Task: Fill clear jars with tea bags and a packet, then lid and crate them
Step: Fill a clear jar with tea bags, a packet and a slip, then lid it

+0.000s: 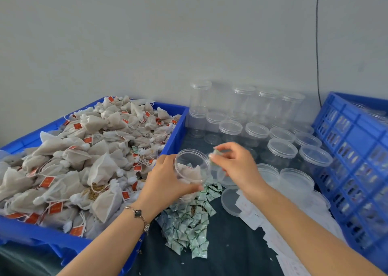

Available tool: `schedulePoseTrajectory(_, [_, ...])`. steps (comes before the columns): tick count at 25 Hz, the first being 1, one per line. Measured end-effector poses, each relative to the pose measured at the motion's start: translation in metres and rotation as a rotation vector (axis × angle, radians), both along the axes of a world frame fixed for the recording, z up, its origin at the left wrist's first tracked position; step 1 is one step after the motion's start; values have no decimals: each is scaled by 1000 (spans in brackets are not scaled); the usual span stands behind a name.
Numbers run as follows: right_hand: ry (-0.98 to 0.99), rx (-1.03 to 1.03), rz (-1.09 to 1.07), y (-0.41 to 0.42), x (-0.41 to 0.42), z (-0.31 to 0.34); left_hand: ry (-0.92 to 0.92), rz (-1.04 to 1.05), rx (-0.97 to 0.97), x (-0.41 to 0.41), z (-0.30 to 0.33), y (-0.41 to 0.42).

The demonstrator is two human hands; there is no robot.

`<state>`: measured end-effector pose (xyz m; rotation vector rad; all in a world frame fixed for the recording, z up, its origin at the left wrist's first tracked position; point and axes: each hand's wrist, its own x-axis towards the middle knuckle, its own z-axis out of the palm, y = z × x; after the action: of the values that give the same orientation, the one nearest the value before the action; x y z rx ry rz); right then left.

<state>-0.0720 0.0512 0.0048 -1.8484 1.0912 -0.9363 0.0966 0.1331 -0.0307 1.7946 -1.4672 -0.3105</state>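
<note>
Our hands over the dark desk, left hand gripping a clear jar — lidless, tilted, tea bags inside — right hand pinching a small green packet at its rim.

Left hand grips jar; right hand pinches packet.

A single head-worn camera looks forward and down from the person's own standpoint, close above a dark-covered table. Both forearms enter from the bottom edge, so the lens sits just behind and over them. It faces a pale wall at the table's far side. The wide angle bends the edges: a blue tray at left, and a blue crate at right, probably blurred by motion.
</note>
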Motion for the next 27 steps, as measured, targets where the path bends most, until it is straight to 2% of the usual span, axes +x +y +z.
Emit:
schedulePoseTrajectory(1, [0, 24, 85, 10, 2, 5, -27, -29, 2, -3, 1, 3])
schedulePoseTrajectory(3, [160, -89, 186, 27, -3, 8, -58, -85, 12, -13, 7, 9])
schedulePoseTrajectory(6, [243, -252, 105, 22, -38, 16, -72, -145, 24, -29, 17, 17])
schedulePoseTrajectory(9, [342, -203, -24, 8, -97, 18, -7, -142, 15, -57, 13, 20])
schedulePoseTrajectory(12, [585, -115, -34, 10, -148, -11, 102, -166, 16, -99, -7, 23])
schedulePoseTrajectory(16, [778, -44, -31, 28, -185, -58, 227, -191, 37, -150, -33, 31])
schedulePoseTrajectory(19, [794, -55, -116, 36, -202, -72, 273, -202, 10, -163, -37, 30])
schedulePoseTrajectory(22, [827, -55, -281, 40, -220, -79, 267, -156, 72, -168, -41, 28])
schedulePoseTrajectory(25, [897, -57, -396, 51, -230, -92, 218, -110, 132, -171, -42, 28])
schedulePoseTrajectory(27, [911, -63, -391, 63, -233, -106, 165, -122, 162, -177, -43, 26])
